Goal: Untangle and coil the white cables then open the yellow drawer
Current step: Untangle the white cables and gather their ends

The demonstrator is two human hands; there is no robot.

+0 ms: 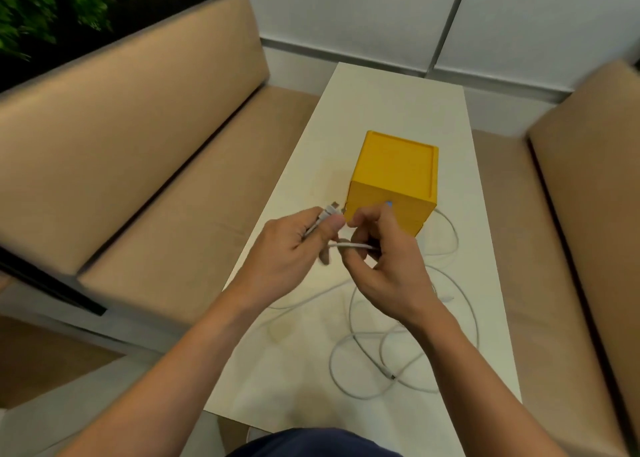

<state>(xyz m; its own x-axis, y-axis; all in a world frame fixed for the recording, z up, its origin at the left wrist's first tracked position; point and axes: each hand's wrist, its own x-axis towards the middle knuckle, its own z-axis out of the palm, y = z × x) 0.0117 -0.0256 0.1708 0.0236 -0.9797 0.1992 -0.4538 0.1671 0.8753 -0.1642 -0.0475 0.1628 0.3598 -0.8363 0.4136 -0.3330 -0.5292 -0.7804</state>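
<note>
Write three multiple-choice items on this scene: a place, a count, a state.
1. The yellow drawer box stands: A on the white table; B on a bench; C on the floor.
2. Hands holding white cables: A none; B one; C two.
3. The cable on the table lies: A neatly coiled; B in loose overlapping loops; C inside the box.
Answers: 1 A, it sits on the tabletop; 2 C, the left hand pinches cable ends and the right hand grips a strand; 3 B, the loops sprawl uncoiled.
</note>
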